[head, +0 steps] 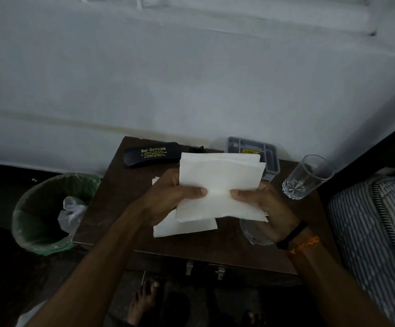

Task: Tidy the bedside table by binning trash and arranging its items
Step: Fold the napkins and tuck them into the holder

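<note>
Both hands hold a stack of white paper napkins point(220, 185) above the dark brown bedside table point(111, 208). My left hand point(170, 197) grips the stack's left edge, thumb on top. My right hand point(257, 201) grips its right edge, also thumb on top. More white napkins point(182, 228) lie flat on the table under the held stack. A black spectacle case point(151, 154) with yellow lettering lies at the table's back. A grey divided organiser tray point(272, 161) stands at the back right. A clear drinking glass point(306, 177) stands to the right.
A bin lined with a green bag point(43, 215) stands on the floor left of the table, with a white plastic bag point(71, 213) inside. A clear dish point(255, 234) sits under my right wrist. A striped mattress point(375, 232) lies at right. A white wall is behind.
</note>
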`<action>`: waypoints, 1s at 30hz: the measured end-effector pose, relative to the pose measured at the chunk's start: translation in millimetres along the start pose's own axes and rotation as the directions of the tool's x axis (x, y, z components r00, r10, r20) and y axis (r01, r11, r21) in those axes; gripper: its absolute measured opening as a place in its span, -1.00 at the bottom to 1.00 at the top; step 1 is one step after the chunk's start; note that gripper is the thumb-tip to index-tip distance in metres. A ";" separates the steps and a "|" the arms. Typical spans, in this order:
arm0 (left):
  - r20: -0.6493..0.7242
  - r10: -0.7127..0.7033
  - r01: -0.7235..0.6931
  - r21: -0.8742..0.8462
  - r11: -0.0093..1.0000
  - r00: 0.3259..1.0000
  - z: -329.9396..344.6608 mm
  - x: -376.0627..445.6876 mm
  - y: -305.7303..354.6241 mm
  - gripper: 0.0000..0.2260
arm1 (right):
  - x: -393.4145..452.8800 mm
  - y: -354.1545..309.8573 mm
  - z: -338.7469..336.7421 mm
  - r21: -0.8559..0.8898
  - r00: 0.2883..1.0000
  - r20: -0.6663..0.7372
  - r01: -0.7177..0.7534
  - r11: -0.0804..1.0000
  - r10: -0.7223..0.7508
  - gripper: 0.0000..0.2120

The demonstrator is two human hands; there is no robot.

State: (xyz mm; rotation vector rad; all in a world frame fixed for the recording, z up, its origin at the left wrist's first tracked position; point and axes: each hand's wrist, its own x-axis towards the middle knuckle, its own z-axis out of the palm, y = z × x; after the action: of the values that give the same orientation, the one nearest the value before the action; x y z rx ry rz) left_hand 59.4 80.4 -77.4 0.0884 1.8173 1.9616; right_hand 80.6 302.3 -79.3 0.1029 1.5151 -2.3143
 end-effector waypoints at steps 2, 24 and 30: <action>0.013 -0.003 0.004 -0.042 0.999 1.000 3.8 0.9 0.6 -0.58 | -1.3 -4.1 1.5 0.100 0.999 0.043 0.007 0.995 -0.011 -0.59; -0.017 -0.014 0.011 -0.155 0.988 1.000 9.0 -0.9 11.9 -0.54 | -1.8 -12.8 -18.4 0.124 0.999 -0.004 -0.037 0.992 0.038 -0.90; -0.014 0.114 -0.114 -0.037 0.993 0.993 7.7 1.0 6.1 -0.50 | -2.1 -17.6 -20.4 0.196 0.994 -0.028 -0.099 0.976 0.106 -0.71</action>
State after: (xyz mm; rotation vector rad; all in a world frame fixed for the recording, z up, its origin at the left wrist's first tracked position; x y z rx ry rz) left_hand 59.5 87.8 -70.9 0.1723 1.8177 2.0782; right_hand 73.6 327.4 -72.0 0.2719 1.2653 -2.3839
